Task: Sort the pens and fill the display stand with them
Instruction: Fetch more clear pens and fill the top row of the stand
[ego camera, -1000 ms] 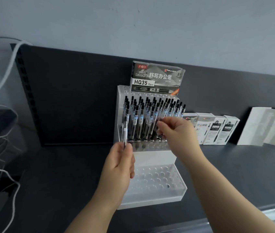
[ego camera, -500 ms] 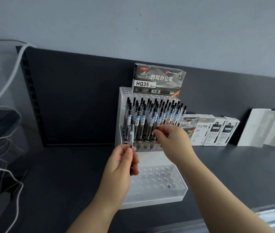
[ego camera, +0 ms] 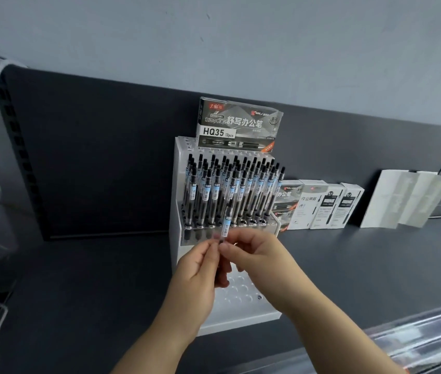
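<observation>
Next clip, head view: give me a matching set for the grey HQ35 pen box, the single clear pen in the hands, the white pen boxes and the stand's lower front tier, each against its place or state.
Things
1. grey HQ35 pen box
2. clear pen with pale blue label
3. row of white pen boxes
4. lower front tier of the white display stand

Places or states
A. visible holes hold no pens
B. at the top of the stand, behind the standing pens
C. pinched by left hand and right hand
D. on the dark shelf, right of the stand

Pairs: 1-B, 2-C, 3-D, 4-A
</observation>
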Motion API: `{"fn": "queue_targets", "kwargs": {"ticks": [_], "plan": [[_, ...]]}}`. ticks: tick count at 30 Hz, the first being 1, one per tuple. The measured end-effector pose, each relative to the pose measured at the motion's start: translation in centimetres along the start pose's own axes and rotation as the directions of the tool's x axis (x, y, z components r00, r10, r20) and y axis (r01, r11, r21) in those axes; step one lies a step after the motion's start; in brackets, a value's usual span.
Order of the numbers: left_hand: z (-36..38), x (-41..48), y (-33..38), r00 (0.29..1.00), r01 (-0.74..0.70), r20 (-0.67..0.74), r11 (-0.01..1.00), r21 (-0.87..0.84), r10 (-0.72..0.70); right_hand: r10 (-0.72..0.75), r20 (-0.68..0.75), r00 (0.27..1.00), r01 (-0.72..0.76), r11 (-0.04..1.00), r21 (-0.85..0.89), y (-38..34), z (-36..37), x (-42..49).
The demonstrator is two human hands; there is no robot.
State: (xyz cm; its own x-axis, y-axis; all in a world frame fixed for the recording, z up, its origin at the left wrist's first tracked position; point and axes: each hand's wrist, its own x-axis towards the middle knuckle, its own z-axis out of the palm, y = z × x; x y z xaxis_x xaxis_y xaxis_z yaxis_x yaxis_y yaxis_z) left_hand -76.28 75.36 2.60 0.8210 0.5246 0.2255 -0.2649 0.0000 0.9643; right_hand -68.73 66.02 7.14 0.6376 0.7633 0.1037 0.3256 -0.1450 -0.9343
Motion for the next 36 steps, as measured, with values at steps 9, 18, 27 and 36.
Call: {"fn": "queue_targets", "kwargs": {"ticks": [9,18,27,36], "plan": [[-1.6,0.7,-2.5,0.976,-0.111,0.212,0.704,0.701,-0.056,-0.111,-0.484,0.868,0.130,0.991,0.007,-1.1,-3.6,2.8],[-2.0,1.6,-3.5,0.940,-0.234,0.329,0.537,0.810,-0.087,-0.150,-0.433,0.889,-0.015,0.935,-0.355,1.1,-3.1,4.9],[-2.1,1.4,-4.2,0.939,-0.261,0.340,0.532,0.805,-0.055,-0.227,-0.388,0.893,-0.001,0.863,-0.505,2.2,-2.9,5.2],[-1.2,0.8,-3.2,0.939,-0.241,0.320,0.430,0.870,-0.122,-0.213,-0.378,0.901,0.050,0.917,-0.397,2.9,-4.0,3.9]]}}
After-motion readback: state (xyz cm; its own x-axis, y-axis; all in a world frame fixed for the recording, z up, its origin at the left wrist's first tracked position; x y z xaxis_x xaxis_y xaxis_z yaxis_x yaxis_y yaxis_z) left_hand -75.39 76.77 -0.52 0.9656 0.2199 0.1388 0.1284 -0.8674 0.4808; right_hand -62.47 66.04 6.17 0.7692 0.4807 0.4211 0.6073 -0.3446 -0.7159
